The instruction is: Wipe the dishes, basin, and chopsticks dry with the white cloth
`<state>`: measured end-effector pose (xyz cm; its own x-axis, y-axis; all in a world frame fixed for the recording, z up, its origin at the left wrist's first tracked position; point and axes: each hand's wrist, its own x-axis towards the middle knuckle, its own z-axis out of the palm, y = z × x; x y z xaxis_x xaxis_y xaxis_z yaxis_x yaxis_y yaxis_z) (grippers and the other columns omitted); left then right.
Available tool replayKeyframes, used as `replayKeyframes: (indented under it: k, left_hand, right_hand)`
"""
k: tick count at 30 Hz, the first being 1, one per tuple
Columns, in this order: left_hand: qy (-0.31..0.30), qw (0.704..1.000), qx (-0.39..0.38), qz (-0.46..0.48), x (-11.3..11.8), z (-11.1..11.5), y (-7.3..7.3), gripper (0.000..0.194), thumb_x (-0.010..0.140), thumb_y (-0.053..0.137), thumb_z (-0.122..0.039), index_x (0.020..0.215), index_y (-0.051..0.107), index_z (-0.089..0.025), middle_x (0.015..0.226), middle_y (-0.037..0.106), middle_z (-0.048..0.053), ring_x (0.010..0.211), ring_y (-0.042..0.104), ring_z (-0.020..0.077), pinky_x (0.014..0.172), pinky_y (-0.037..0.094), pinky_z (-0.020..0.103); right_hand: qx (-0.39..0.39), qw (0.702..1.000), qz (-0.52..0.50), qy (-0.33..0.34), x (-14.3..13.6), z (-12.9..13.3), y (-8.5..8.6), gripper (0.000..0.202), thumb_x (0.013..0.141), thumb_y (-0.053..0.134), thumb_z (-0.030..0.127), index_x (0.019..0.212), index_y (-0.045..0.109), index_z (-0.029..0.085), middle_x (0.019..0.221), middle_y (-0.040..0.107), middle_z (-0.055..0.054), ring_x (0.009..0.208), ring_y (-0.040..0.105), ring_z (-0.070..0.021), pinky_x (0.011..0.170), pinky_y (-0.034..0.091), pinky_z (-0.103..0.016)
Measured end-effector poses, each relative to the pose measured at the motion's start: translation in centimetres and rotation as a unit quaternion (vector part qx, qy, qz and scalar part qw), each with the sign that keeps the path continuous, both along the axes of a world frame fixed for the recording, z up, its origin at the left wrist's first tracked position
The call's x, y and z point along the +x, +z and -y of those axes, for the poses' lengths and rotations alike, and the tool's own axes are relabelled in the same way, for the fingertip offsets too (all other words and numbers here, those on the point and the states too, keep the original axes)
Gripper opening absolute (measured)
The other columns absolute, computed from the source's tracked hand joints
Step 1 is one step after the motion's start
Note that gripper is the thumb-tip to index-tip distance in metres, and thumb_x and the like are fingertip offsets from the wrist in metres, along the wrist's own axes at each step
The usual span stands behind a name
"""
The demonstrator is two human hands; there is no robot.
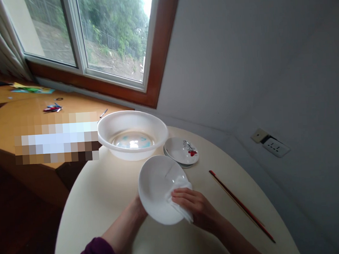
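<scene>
We hold a white plate [154,193] above the middle of the round desk [105,207], its inner face toward us. Our left hand [141,207] grips it at the left side; most of that hand is hidden by the plate, so we cannot tell how its fingers lie. Our right hand [196,205] has its fingers bent over a white cloth [182,211], which it presses against the plate's lower right part, near the rim. A thin grey line crosses the plate's upper right; we cannot tell whether it is a mark or a reflection.

Beyond the plate, near the desk's far left edge, stands a translucent white basin [131,155] with bluish patches on its bottom. Just right of it, by the far edge, lies a small stack of dishes [175,151], the top one bearing a red flower with dark scrolls. Chopsticks [241,206], dark red and pale, lie slantwise near the desk's right edge. Past the far left edge, a wooden desk [79,105] carries a cluster of pens [52,107].
</scene>
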<state>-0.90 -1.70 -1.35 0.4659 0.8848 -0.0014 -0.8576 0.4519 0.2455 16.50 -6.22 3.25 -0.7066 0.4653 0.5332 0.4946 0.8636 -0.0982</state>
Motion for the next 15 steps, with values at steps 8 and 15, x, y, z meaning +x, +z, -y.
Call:
replayKeyframes:
  k: [8, 15]
  left_hand:
    - [-0.027, 0.999, -0.022, 0.019, -0.2, -0.1, 2.2, 0.037, 0.076, 0.055, -0.040, 0.094, 0.067, -0.010, 0.092, 0.070, 0.014, 0.101, 0.058, 0.0330, 0.092, 0.040, 0.044]
    - [0.019, 0.998, -0.054, 0.001, -0.7, -0.7, 0.0, 0.034, 0.079, 0.047, -0.036, 0.082, 0.069, -0.010, 0.077, 0.070, 0.010, 0.094, 0.060, 0.0303, 0.088, 0.044, 0.040]
  right_hand:
    - [0.001, 0.989, -0.075, -0.127, -3.7, 1.0, -1.4, 0.027, 0.075, 0.043, 0.004, 0.095, 0.058, 0.016, 0.083, 0.068, -0.009, 0.083, 0.063, -0.0199, 0.074, 0.054, -0.032]
    - [-0.029, 0.983, -0.079, -0.163, -6.2, 1.6, -1.9, 0.031, 0.071, 0.040, 0.004, 0.094, 0.059, 0.012, 0.082, 0.066, -0.011, 0.081, 0.061, -0.0226, 0.070, 0.054, -0.035]
